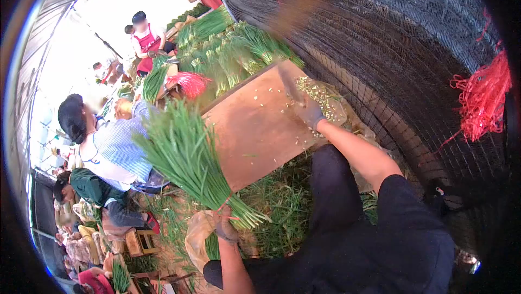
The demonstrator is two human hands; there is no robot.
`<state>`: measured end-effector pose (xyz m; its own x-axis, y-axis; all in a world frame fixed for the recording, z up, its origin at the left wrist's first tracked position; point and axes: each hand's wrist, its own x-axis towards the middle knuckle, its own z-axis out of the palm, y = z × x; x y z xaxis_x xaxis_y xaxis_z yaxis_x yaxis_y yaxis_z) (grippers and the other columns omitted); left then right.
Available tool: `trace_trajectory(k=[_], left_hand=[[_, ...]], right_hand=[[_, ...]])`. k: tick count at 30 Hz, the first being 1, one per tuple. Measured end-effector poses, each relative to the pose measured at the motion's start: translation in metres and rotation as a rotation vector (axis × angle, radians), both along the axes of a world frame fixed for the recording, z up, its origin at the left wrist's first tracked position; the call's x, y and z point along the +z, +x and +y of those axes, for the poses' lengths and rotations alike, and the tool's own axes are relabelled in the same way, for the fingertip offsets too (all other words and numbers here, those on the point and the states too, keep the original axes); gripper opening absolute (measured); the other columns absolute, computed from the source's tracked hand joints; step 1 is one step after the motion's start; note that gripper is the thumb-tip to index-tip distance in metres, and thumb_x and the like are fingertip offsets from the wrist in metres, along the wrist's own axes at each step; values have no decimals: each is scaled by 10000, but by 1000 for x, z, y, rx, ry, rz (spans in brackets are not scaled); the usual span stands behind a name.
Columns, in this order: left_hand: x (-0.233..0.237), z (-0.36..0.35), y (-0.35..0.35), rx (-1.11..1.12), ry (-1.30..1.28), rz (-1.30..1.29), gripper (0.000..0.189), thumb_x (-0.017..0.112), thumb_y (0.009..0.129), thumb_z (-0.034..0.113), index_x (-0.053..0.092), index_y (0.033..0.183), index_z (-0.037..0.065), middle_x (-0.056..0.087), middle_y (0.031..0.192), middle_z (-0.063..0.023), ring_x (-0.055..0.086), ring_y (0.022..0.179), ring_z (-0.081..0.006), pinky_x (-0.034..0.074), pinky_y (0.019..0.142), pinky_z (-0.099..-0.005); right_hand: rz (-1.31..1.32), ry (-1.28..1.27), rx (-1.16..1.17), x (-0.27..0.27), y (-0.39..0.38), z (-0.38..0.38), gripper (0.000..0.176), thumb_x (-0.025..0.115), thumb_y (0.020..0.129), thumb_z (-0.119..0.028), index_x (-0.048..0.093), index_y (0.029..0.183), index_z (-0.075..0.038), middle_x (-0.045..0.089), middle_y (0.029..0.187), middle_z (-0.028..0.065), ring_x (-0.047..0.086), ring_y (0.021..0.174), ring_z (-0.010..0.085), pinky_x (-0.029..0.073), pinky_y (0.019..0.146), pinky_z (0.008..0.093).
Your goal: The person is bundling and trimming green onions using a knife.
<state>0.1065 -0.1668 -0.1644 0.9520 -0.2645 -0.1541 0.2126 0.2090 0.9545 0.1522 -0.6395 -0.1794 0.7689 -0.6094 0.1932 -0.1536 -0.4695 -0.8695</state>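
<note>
My left hand (pixel 226 228), in a grey glove, grips a bunch of long green chives (pixel 198 158) near its pale cut ends. A thin red tie goes round the stalks just above that hand, and the leafy tops fan out toward the upper left. My gloved right hand (pixel 309 112) is closed at the right side of a brown wooden board (pixel 255 123). From its fingers a flat knife-like blade (pixel 291 83) reaches along the board, blurred by motion. Small pale stalk trimmings (pixel 320 98) lie scattered beside this hand and over the board's edge.
Heaps of chives (pixel 228 49) lie beyond the board, with red ties (pixel 188 84) nearby. A co-worker in a checked top (pixel 116 142) sits close on the left. Dark netting (pixel 391 49) stands on the right, hung with red strings (pixel 483 98). Loose greens (pixel 279 201) cover the floor.
</note>
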Motion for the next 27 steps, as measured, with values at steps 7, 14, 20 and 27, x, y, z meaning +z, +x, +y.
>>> trace_trajectory(k=[7, 14, 20, 27], left_hand=[[26, -41, -28, -85, -250, -174, 624, 619, 919, 431, 449, 1387, 55, 558, 1306, -108, 563, 1168, -256, 457, 1007, -427], [20, -27, -39, 62, -401, -66, 643, 608, 909, 470, 432, 1399, 94, 550, 1300, -100, 558, 1170, -269, 466, 1007, -441], [18, -3, -50, 50, -407, -48, 661, 561, 923, 538, 444, 1408, 105, 591, 1247, -108, 580, 1141, -291, 473, 1006, -455], [36, 12, -75, 123, -347, -167, 642, 575, 922, 497, 425, 1415, 114, 585, 1234, -127, 624, 1071, -301, 528, 931, -458]], right_hand=[[117, 94, -66, -1, -18, -35, 492, 633, 909, -424, 639, 1169, -6, 692, 1072, 156, 634, 1024, 246, 465, 909, 365], [-13, -26, -20, 26, -23, -7, 433, 544, 982, -386, 639, 1191, -19, 701, 1053, 155, 663, 949, 250, 500, 851, 379], [432, 717, 822, 52, -5, 115, 276, 633, 908, -321, 617, 1056, -89, 570, 702, 7, 561, 620, 146, 480, 513, 300], [734, 906, 828, -18, -12, 221, 227, 618, 875, -282, 572, 998, -97, 537, 679, 1, 517, 567, 140, 457, 497, 292]])
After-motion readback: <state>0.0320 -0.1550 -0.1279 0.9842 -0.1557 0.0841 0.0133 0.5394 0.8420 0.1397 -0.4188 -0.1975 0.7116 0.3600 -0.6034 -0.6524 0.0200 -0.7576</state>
